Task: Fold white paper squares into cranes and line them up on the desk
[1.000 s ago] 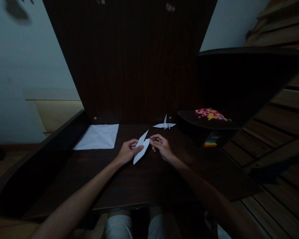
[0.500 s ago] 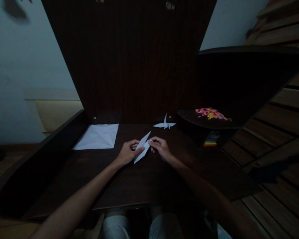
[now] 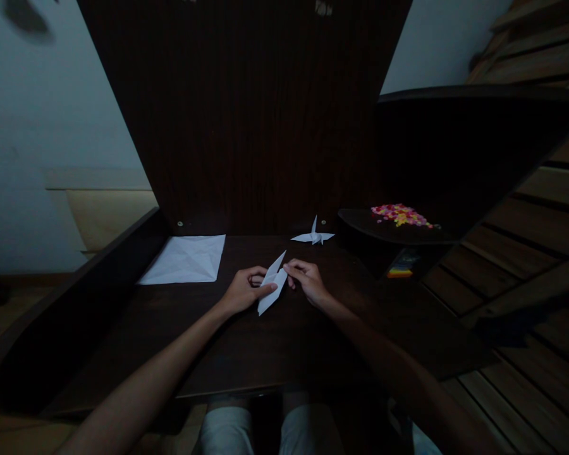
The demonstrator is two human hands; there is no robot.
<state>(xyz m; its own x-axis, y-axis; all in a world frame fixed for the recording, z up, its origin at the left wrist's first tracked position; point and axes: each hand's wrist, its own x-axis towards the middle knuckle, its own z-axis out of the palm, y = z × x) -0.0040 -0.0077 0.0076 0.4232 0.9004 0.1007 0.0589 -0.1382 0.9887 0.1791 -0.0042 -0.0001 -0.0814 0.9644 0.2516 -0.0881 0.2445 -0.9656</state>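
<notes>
"White paper, folded narrow: where is it?"

"The folded paper (image 3: pixel 272 294) is between the two hands, over the middle of the desk (image 3: pixel 237 360). Its long axis runs aslant, the near tip toward the left, the far point leaning right and away from the body."

"Which hand is nearer?"

"Neither; both are on it. The left hand (image 3: pixel 244 289) grips it from its left side, thumb laid across the top, the other fingers partly hidden behind. The right hand (image 3: pixel 307 279) has thumb and forefinger pinching the right-hand corner."

"What would a move turn on?"

"That corner, I judge. It lies just left of the right hand, with the left thumb bracing the paper across its slant."

"Is it touching the desk?"

"I cannot tell."

"And room?"

"Most lies toward the body, down to the front edge (image 3: pixel 227 393). Beyond the right hand stands a winged paper figure (image 3: pixel 315 238), near the back panel (image 3: pixel 246 126); beyond the left hand lies a creased sheet (image 3: pixel 184 260). A low shelf (image 3: pixel 358 224) bounds the far right."
</notes>
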